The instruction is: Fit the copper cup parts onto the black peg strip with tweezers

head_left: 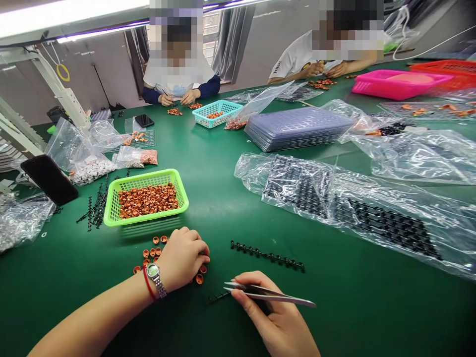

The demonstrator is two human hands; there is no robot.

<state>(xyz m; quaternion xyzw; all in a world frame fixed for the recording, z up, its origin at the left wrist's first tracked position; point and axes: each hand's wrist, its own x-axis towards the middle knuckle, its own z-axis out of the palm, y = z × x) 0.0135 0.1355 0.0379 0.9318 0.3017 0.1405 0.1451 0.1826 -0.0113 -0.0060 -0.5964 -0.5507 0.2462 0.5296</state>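
Currently, one pair of tweezers (275, 298) is gripped by the right hand (277, 315) near two black strips (267, 255), while orange caps (152, 252) on the surface (334, 302) are partly covered by the left hand (183, 263), its hold unclear

The surface (211, 173) looks smooth, with a soft sheen. Toward its near edge, the tweezers (275, 298) show smooth, shiny metal; the orange cups (152, 252) look like glossy plastic. Toward its far edge, the turquoise basket (204, 122) is perforated plastic. The clear bag (409, 202) is crinkled, glossy film.
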